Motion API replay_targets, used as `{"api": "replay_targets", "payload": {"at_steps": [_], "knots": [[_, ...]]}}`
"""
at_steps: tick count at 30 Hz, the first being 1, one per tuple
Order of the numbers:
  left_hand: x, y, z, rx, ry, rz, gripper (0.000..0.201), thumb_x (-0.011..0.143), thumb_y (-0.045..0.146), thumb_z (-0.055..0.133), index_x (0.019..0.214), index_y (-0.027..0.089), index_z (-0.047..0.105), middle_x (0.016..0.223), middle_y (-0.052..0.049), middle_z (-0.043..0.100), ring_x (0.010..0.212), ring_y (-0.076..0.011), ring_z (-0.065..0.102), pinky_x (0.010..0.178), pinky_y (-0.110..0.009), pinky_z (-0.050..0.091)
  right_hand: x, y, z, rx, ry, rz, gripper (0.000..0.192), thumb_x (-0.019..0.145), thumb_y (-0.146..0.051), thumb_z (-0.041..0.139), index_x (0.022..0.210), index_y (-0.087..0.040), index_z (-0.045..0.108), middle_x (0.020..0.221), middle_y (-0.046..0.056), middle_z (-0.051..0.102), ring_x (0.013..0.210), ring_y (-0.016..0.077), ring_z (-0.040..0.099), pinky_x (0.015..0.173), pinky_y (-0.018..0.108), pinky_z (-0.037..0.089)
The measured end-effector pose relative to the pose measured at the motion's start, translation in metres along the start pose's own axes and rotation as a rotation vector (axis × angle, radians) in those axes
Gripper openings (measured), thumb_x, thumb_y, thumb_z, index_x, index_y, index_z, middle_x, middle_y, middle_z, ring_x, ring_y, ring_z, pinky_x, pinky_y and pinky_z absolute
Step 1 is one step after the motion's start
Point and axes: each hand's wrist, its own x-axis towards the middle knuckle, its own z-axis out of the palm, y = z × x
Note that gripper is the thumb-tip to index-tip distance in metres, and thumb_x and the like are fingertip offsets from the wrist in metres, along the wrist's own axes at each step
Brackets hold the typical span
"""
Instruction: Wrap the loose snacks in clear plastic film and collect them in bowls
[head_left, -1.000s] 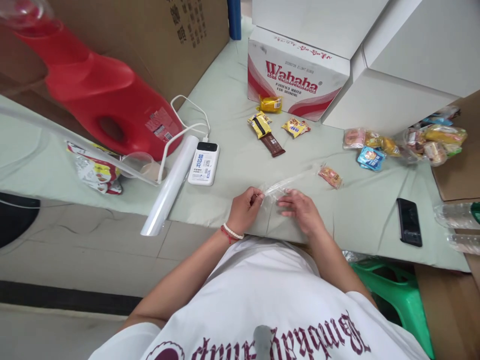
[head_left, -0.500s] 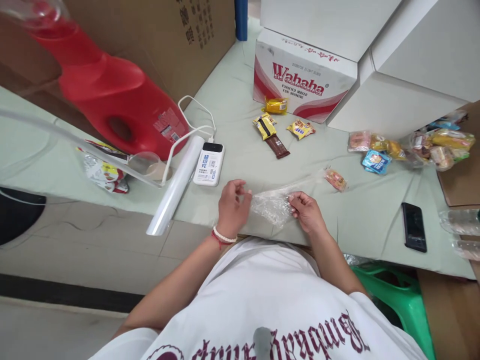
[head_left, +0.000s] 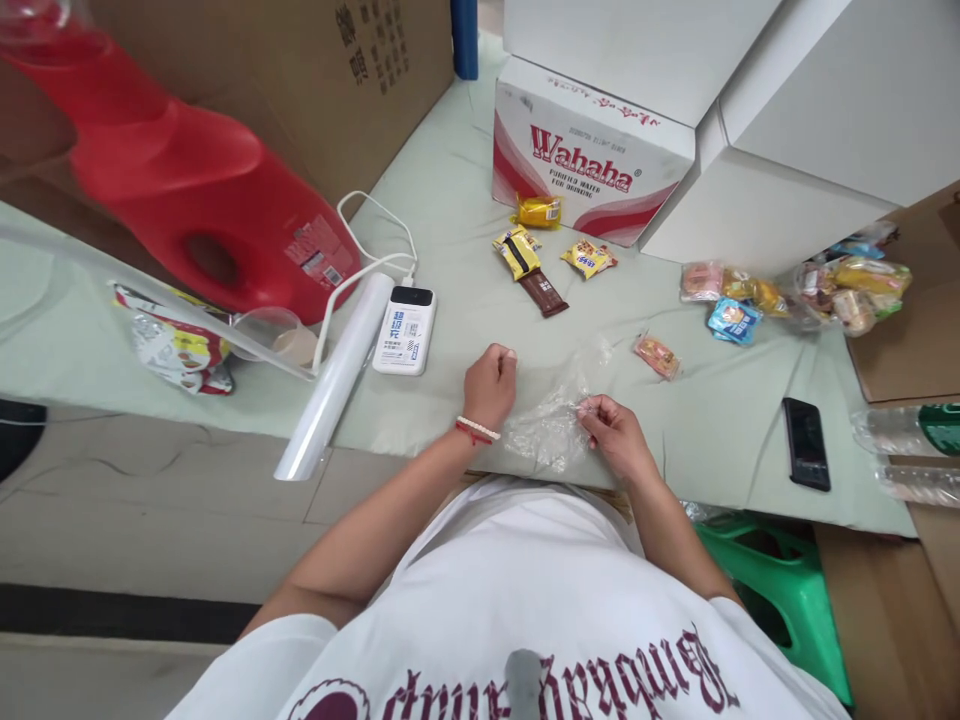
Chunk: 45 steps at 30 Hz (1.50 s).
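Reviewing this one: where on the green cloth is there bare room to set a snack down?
Bare cloth lies between the right hand holding the clear bag and the black phone, and between the power bank and the brown bar. The snack pile at far right is crowded.

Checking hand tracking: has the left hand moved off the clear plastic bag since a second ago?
Yes. The left hand has let go of the clear plastic bag and shifted left, toward the white power bank.
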Motion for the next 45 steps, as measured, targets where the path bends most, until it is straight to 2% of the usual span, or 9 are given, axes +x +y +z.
{"api": "replay_targets", "payload": {"at_steps": [8,14,17,19,27,32,38,42,45], "knots": [[-0.032,0.018,0.014,0.275,-0.167,0.397,0.017,0.094,0.039,0.066,0.091,0.022,0.068,0.101,-0.010,0.068,0.103,-0.0279,0.059,0.087,-0.040,0.043,-0.001,0.003,0.002,-0.075,-0.022,-0.042,0.035,0.078,-0.055,0.080,0.085,-0.023,0.068,0.062,-0.006,0.053,0.051,0.0114,0.045,0.049,0.026,0.039],[-0.017,0.004,0.009,-0.040,-0.114,0.108,0.029,0.102,0.035,0.047,0.078,0.022,0.058,0.075,0.000,0.061,0.074,-0.0172,0.057,0.073,-0.030,0.042,-0.006,0.001,-0.010,-0.080,-0.077,-0.046,0.038,0.078,-0.057,0.081,0.092,-0.023,0.073,0.071,-0.004,0.061,0.059,0.0125,0.049,0.053,0.026,0.042],[-0.021,0.004,0.007,-0.099,-0.158,0.080,0.031,0.102,0.040,0.046,0.078,0.022,0.056,0.070,0.002,0.058,0.068,-0.0154,0.053,0.069,-0.028,0.040,-0.006,-0.008,-0.015,-0.032,-0.158,-0.022,0.051,0.078,-0.063,0.081,0.109,-0.024,0.077,0.091,0.002,0.073,0.078,0.0175,0.061,0.065,0.028,0.050],[-0.026,0.005,0.008,-0.128,-0.200,0.104,0.032,0.102,0.042,0.046,0.079,0.022,0.056,0.071,0.002,0.060,0.069,-0.0153,0.054,0.069,-0.028,0.040,0.000,-0.014,-0.014,0.025,-0.085,-0.008,0.055,0.080,-0.071,0.074,0.109,-0.024,0.078,0.103,0.006,0.075,0.089,0.0209,0.064,0.069,0.029,0.052],[-0.023,0.002,0.008,-0.429,-0.214,-0.036,0.037,0.094,0.057,0.057,0.082,0.022,0.059,0.089,-0.002,0.071,0.086,-0.0163,0.064,0.082,-0.029,0.052,0.033,-0.028,-0.003,0.157,0.105,-0.140,0.032,0.072,-0.053,0.085,0.086,-0.025,0.078,0.093,0.002,0.075,0.087,0.0186,0.063,0.073,0.028,0.050],[-0.013,0.000,-0.008,-0.722,-0.188,-0.164,0.046,0.082,0.065,0.073,0.082,0.021,0.057,0.104,-0.005,0.073,0.105,-0.0179,0.068,0.088,-0.031,0.058,0.028,-0.026,-0.017,0.412,0.075,0.013,0.039,0.066,-0.054,0.090,0.086,-0.023,0.077,0.078,0.001,0.070,0.073,0.0153,0.060,0.061,0.025,0.051],[-0.009,0.002,-0.024,-0.918,-0.207,-0.244,0.053,0.074,0.062,0.083,0.081,0.020,0.051,0.106,-0.004,0.072,0.097,-0.0186,0.075,0.083,-0.033,0.062,0.019,-0.015,-0.033,0.442,0.143,0.039,0.035,0.065,-0.046,0.092,0.085,-0.022,0.076,0.081,0.001,0.071,0.067,0.0115,0.058,0.056,0.022,0.050],[-0.008,-0.001,-0.027,-0.886,-0.212,-0.278,0.054,0.073,0.062,0.083,0.081,0.020,0.050,0.103,-0.003,0.072,0.079,-0.0139,0.075,0.065,-0.024,0.058,0.010,-0.019,-0.042,0.434,0.297,-0.017,0.038,0.061,-0.046,0.093,0.083,-0.020,0.076,0.075,0.000,0.067,0.058,0.0087,0.051,0.044,0.018,0.039],[-0.013,-0.003,-0.020,-0.818,-0.300,-0.282,0.054,0.074,0.065,0.081,0.080,0.020,0.053,0.101,-0.005,0.074,0.071,-0.0132,0.073,0.053,-0.020,0.050,-0.005,-0.015,-0.078,0.376,0.421,0.005,0.041,0.054,-0.045,0.097,0.079,-0.019,0.077,0.068,-0.001,0.062,0.053,0.0063,0.046,0.039,0.016,0.032]]}}
